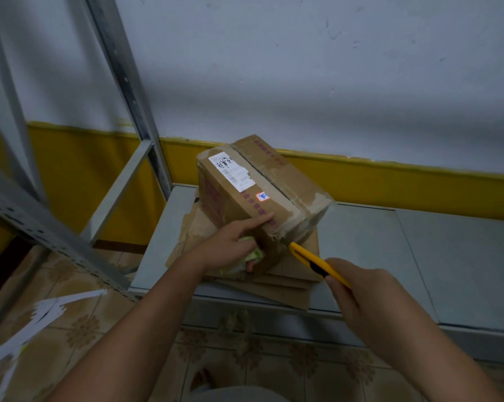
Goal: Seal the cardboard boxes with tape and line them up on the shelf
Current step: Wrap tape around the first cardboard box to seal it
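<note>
A brown cardboard box (253, 192) with a white shipping label and clear tape along its top seam lies tilted on flattened cardboard (291, 274) on the low grey shelf (389, 256). My left hand (233, 245) holds a pale roll of tape (252, 253) against the box's near end, its forefinger stretched along the top edge. My right hand (360, 291) grips a yellow utility knife (314, 261), whose tip meets the box's lower near corner.
Grey metal shelf uprights (129, 82) and a perforated beam (42, 227) stand at the left. A white and yellow wall is close behind. Torn white paper strips (36, 320) lie on the tiled floor at lower left.
</note>
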Motion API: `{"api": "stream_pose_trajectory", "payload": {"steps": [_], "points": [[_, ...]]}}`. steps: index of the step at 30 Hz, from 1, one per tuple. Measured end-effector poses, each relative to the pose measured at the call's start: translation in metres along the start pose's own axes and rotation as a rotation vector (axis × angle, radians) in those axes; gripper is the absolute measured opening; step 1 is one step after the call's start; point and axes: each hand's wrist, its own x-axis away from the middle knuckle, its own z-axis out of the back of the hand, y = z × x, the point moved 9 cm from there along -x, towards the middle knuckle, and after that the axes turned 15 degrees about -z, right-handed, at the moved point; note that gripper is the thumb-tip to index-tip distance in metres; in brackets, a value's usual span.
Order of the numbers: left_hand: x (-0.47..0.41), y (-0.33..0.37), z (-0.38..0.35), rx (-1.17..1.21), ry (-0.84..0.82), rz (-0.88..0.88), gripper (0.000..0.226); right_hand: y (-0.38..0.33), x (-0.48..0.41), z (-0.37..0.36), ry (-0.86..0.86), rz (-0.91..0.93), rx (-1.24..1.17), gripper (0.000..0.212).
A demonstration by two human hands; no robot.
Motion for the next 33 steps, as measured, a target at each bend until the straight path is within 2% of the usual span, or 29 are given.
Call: {"api": "stream_pose_trajectory", "payload": {"steps": [3,7,10,13,16,19,24,28,33], "points": [[0.0,0.0,0.004,-0.037,0.012,0.006,0.073,0.011,0.003,0.007,0.03,0.042,-0.061,0.019],[0.0,0.004,0.003,-0.073,0.012,0.006,0.074,0.014,0.002,-0.001,0.027,0.051,-0.132,0.012],[0.0,0.006,0.001,-0.066,0.005,-0.022,0.073,0.01,0.001,-0.006,0.036,0.056,-0.182,0.026],[-0.001,0.004,-0.002,-0.048,0.006,-0.052,0.072,0.008,-0.003,-0.011,0.047,0.044,-0.214,0.018],[0.001,0.003,-0.004,-0.148,-0.026,-0.08,0.073,0.001,-0.009,-0.014,0.041,0.042,-0.212,0.014],[0.002,0.0,-0.002,-0.261,0.044,-0.053,0.084,-0.006,-0.013,-0.014,0.051,0.044,-0.194,0.014],[0.006,-0.005,-0.002,-0.303,0.21,-0.051,0.07,-0.014,-0.018,-0.017,0.061,0.064,-0.197,0.012],[0.008,-0.01,-0.005,-0.238,0.234,-0.06,0.06,-0.014,-0.019,-0.019,0.093,0.081,-0.241,0.017],[0.011,-0.014,-0.006,-0.244,0.253,-0.078,0.061,-0.01,-0.013,-0.022,0.135,0.144,-0.288,0.032]]}}
